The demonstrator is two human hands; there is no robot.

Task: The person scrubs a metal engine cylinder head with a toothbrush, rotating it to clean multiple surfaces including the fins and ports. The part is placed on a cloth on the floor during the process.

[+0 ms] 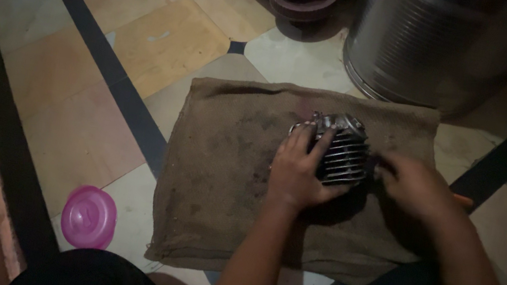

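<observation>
Your left hand [296, 170] sits flat over the finned metal engine part [340, 151], fingers spread across its left side and top, so it's pinned down on the brown sack [221, 178] laid on the tiled floor [108, 72]. Keep that palm pressing down; I'd guess the sack is soft enough that the part can rock. Your right hand [413, 185] is up against the part's right edge, but it's too dark to tell if those fingers are pinching anything or just resting. Mind the thin fins, they look easy to bend. The pink lid [90, 216] sits well apart.
</observation>
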